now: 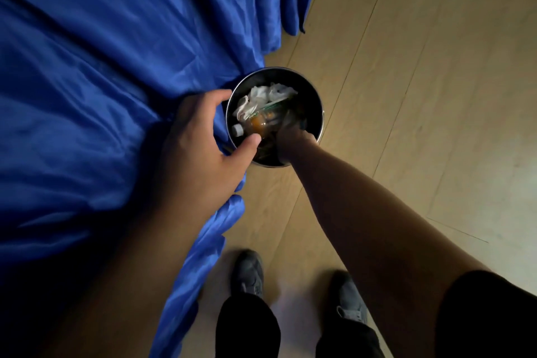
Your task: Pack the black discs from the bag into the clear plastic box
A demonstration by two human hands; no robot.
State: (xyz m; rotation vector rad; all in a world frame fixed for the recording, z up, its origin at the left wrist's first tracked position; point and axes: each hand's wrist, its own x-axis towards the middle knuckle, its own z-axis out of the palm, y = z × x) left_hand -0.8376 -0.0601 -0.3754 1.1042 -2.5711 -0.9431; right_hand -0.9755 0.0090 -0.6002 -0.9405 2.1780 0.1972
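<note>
Both hands reach down to a round metal waste bin (315,109) standing on the floor. Left hand (200,136) rests on the bin's near-left rim, fingers loosely curved, thumb lying over the edge; it grips nothing that can be made out. Right hand (292,141) is sunk inside the bin among the rubbish, and whether its fingers hold anything cannot be told, since they are hidden in the dark. Inside lie crumpled white tissue (267,97), a clear plastic bottle (255,125) with a white cap and orange liquid, and some clear wrapping. No black discs, bag or clear box can be made out here.

Pale wooden floorboards (406,81) run diagonally across the right side. Blue cloth (101,67), glossy and heavily folded, hangs over the left half and touches the bin's left side. Below, two grey trainers (250,273) and dark trouser legs stand on the boards.
</note>
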